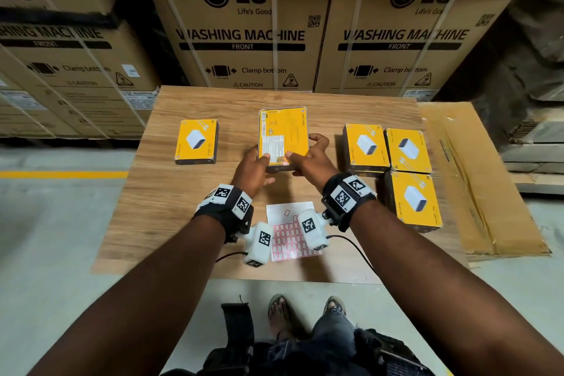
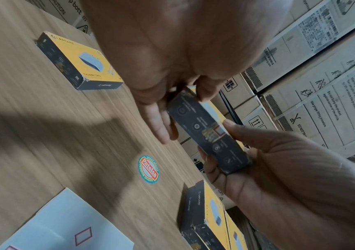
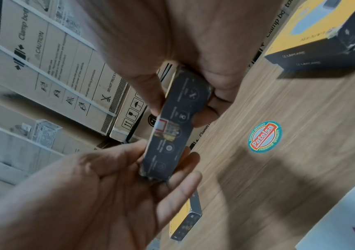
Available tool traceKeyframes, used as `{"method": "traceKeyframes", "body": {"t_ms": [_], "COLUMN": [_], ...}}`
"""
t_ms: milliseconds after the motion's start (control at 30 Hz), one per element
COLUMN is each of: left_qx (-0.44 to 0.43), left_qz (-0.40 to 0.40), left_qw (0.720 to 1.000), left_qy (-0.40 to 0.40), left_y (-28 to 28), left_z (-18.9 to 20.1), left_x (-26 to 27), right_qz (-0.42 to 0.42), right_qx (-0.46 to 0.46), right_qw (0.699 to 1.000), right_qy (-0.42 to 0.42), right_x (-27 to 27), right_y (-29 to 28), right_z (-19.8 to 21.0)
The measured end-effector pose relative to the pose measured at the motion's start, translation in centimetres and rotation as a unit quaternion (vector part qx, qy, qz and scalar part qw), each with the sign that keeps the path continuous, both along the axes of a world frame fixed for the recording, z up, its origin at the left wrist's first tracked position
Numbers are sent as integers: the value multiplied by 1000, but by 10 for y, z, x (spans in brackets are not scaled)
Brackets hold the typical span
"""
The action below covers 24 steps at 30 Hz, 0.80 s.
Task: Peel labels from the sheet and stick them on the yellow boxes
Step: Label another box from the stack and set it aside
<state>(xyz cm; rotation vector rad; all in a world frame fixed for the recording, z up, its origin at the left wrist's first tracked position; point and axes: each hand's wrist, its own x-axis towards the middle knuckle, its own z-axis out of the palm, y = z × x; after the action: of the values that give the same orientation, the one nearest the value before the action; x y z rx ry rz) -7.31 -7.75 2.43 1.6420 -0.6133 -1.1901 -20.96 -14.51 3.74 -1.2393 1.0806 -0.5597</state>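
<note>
Both hands [image 1: 282,162] gripping yellow box [image 1: 282,134] by near end, lifted over surface [image 1: 189,207]; label sheet [image 1: 287,238] below wrists; small label wrapped over box edge, could lift if thumbs rub it

A wooden table [image 1: 189,192] with a round Patelsa sticker [image 2: 149,169] stands on a grey concrete floor [image 1: 55,223] crossed at the left by a yellow line [image 1: 61,174], with stacked LG washing machine cartons [image 1: 244,27] filling the far side and flattened cardboard [image 1: 488,192] lying at the right.
</note>
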Motion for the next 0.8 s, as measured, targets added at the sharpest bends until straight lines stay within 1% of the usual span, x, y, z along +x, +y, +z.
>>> {"method": "traceKeyframes", "body": {"t_ms": [33,100,167,300,400,567,700,800], "left_qx": [-4,-20,-46,-55,-63,-44,-7,1], "left_qz": [1,-13,-43,-58,-97,-147,-201,-206], "left_qw": [1000,999,992,963,941,937,928,936], "left_qy": [-4,-38,-106,-256,-319,-313,-314,-287], "left_y": [1,3,6,8,8,5,3,2], "left_z": [0,4,9,12,6,-1,-1,2], "left_x": [-1,-2,-3,-2,1,5,11,14], "right_qz": [-6,-15,-23,-31,-36,11,13,21], "right_qx": [9,23,34,70,88,77,44,48], "right_qw": [1000,999,999,995,993,996,999,999], "right_qy": [-8,-23,-31,-58,-75,-48,-5,1], "right_x": [1,3,4,4,3,-5,-10,-11], "right_y": [-1,-3,-5,-6,-6,-5,-8,-9], "right_z": [1,2,4,6,6,6,2,-3]}}
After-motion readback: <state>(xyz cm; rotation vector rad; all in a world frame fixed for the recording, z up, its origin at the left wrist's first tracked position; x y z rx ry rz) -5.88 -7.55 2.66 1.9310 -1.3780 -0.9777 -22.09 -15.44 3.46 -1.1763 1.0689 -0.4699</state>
